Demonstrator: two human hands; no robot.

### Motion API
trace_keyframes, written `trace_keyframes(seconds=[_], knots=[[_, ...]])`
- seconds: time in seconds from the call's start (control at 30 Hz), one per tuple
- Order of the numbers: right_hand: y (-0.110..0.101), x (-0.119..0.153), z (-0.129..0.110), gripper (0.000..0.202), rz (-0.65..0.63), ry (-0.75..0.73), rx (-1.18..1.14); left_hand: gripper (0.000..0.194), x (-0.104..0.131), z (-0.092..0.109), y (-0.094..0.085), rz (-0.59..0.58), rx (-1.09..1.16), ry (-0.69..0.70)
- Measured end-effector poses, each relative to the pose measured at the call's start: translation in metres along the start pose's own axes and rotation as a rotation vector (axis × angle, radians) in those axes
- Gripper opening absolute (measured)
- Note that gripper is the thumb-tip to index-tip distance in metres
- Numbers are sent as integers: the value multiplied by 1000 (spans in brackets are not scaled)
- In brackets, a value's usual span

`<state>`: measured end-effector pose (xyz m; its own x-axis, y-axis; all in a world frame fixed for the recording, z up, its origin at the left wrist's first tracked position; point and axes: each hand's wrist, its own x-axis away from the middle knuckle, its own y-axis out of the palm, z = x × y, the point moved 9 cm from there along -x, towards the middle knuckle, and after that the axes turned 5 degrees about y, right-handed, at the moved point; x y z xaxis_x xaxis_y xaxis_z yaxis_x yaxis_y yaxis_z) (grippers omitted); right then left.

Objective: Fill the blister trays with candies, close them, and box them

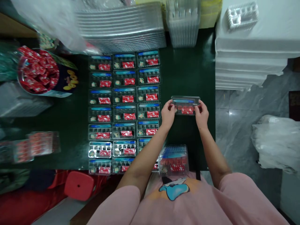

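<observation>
A clear plastic tray (186,102) with a blue pen and a red packet (187,110) in it is held level over the dark green table (187,73). My left hand (168,114) pinches its left end, and my right hand (202,114) grips the right end. Left of my hands, rows of similar filled trays (127,99) lie in three columns, each with a blue pen, a red packet and a small pale item. A stack of filled trays (173,160) stands near my body, at the table's front edge. My left forearm hides part of the lower rows.
Stacked clear trays (122,26) and nested containers (183,25) line the back. At the left are a tub (67,78) of red packets and flat bags of red items (41,143). White stacked material (248,59) stands at the right, and a red stool (79,185) at lower left.
</observation>
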<state>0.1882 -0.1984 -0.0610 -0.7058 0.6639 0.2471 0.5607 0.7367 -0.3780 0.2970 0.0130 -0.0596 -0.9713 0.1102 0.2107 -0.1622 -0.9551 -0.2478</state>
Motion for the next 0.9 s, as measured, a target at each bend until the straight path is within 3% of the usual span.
trace_keyframes(seconds=[0.1, 0.27, 0.37, 0.47, 0.53, 0.6, 0.67, 0.8, 0.9], knots=[[-1, 18, 6, 55, -1, 136, -319, 22, 22, 8, 4, -10, 199, -78], [27, 40, 20, 52, -144, 357, -630, 23, 57, -1, 23, -119, 387, -266], [16, 26, 9, 48, -192, 297, -574, 40, 55, 3, 7, -104, 404, -233], [11, 7, -21, 48, -439, 148, -359, 56, 36, 18, -22, -22, 334, -83], [14, 4, -39, 46, -627, 67, -199, 60, 27, 25, -22, -118, 278, -37], [16, 6, -46, 44, -720, 33, -106, 54, 27, 22, -10, -264, 257, -79], [13, 11, -40, 46, -699, 50, -112, 47, 34, 13, -3, -310, 288, -163], [-2, 32, 1, 64, -541, 168, -258, 42, 50, -12, -9, -170, 390, -309], [-5, 43, 31, 62, -413, 285, -310, 38, 49, -21, -13, -106, 365, -280]])
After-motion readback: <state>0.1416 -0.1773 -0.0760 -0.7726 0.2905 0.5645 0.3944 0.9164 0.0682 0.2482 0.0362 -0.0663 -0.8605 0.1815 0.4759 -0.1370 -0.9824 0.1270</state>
